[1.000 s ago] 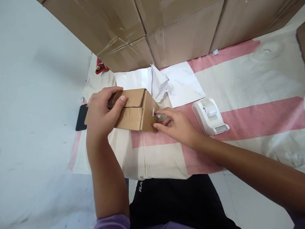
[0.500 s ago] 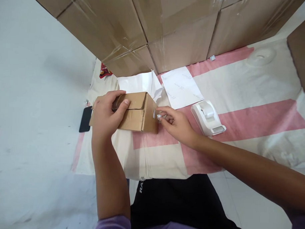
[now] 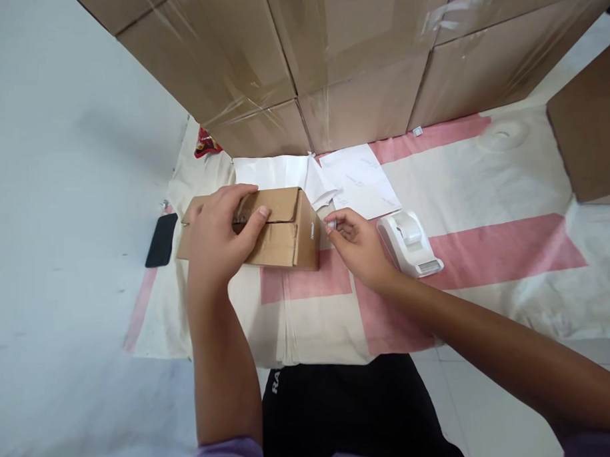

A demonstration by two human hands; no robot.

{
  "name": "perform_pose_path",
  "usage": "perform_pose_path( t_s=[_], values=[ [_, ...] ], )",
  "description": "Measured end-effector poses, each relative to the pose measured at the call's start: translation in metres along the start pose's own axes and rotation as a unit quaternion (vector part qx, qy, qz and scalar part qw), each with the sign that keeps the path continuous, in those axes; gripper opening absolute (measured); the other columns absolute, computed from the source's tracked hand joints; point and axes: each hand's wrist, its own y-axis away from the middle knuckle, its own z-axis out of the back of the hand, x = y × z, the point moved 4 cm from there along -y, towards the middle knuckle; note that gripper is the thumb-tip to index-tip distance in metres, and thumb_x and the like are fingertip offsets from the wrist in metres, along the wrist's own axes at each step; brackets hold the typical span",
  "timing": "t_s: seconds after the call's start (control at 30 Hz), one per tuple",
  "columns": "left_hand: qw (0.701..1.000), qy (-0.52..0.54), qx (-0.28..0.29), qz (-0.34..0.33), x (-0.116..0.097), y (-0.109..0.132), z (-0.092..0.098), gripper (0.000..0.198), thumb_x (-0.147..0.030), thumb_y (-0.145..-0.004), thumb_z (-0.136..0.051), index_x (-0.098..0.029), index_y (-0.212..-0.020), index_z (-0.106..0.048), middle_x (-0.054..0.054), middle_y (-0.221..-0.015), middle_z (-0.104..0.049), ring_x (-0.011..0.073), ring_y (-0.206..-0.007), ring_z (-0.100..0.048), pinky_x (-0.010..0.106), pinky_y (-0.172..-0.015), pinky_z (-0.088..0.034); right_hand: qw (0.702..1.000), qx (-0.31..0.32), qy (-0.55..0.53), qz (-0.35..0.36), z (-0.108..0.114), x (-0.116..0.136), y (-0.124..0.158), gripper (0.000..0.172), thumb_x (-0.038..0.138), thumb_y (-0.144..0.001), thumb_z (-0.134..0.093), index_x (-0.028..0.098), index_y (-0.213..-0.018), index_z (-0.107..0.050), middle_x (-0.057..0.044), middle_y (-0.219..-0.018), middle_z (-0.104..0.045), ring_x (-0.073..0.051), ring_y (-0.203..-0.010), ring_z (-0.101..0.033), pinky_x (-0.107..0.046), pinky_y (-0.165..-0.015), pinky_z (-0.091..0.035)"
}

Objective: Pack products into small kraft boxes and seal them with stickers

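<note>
A small brown cardboard box [image 3: 279, 247] lies on the cloth-covered surface. My left hand [image 3: 225, 229] is laid over its top, thumb and fingers pressing on the flaps by the seam. On the right end of the box is a small white label [image 3: 312, 230]. Just off that end, my right hand [image 3: 357, 243] is closed, with thumb and forefinger pinching a small whitish label [image 3: 332, 224], mostly hidden by the fingers. A white tape dispenser [image 3: 409, 242] stands right beside the right hand.
Large taped cartons [image 3: 360, 90] form a wall along the back. White paper sheets [image 3: 361, 180] lie behind the box. A black phone [image 3: 161, 240] rests at the left, a clear tape roll [image 3: 503, 137] at the back right, and another carton [image 3: 593, 125] at the far right.
My right hand has drawn slightly away from the box's end, its fingers curling more around the small label. The left hand stays on the box. The whole view has shifted a little.
</note>
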Motion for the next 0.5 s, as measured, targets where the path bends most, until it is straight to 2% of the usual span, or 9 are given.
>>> perform_pose_path(
  t_s=[0.07,0.13,0.37,0.5],
  values=[
    [1.0,-0.002,-0.001,0.003,-0.0009,0.0018,0.0006,0.033,-0.043,-0.097,-0.053,-0.03,-0.125,-0.064,0.003,-0.129,-0.069,0.0295,-0.121,-0.061,0.047,-0.107,-0.037,0.999,0.002,-0.021,-0.027,0.0002,0.0014,-0.0004,0.022,0.022,-0.087,-0.065,0.024,-0.109,-0.064,0.0,-0.086,-0.065,-0.016,-0.086,-0.064,-0.032,-0.076,-0.052],
    [1.0,-0.004,0.0,0.006,-0.0023,0.0039,0.001,0.033,-0.043,-0.097,-0.053,-0.03,-0.126,-0.063,0.003,-0.131,-0.068,0.0292,-0.121,-0.061,0.047,-0.108,-0.036,0.998,0.006,-0.039,-0.045,-0.0001,0.0033,-0.0003,0.026,0.024,-0.086,-0.067,0.024,-0.112,-0.064,0.0,-0.085,-0.067,-0.017,-0.087,-0.066,-0.033,-0.078,-0.054],
    [1.0,-0.002,-0.016,0.01,-0.0054,0.0093,0.0016,0.032,-0.042,-0.097,-0.054,-0.029,-0.125,-0.062,0.003,-0.131,-0.068,0.0276,-0.122,-0.061,0.046,-0.107,-0.039,0.998,0.015,-0.032,-0.047,0.0006,0.0047,0.0,0.021,0.026,-0.083,-0.073,0.023,-0.103,-0.07,-0.004,-0.103,-0.073,-0.018,-0.095,-0.067,-0.036,-0.088,-0.057],
    [1.0,0.009,-0.017,0.012,-0.0069,0.0067,0.0003,0.031,-0.042,-0.096,-0.054,-0.03,-0.123,-0.063,0.003,-0.127,-0.069,0.0277,-0.119,-0.063,0.046,-0.103,-0.043,0.997,0.014,-0.041,-0.058,0.0025,0.0039,-0.0008,0.015,0.029,-0.087,-0.07,0.022,-0.101,-0.07,-0.003,-0.097,-0.073,-0.016,-0.09,-0.067,-0.036,-0.086,-0.055]
  ],
)
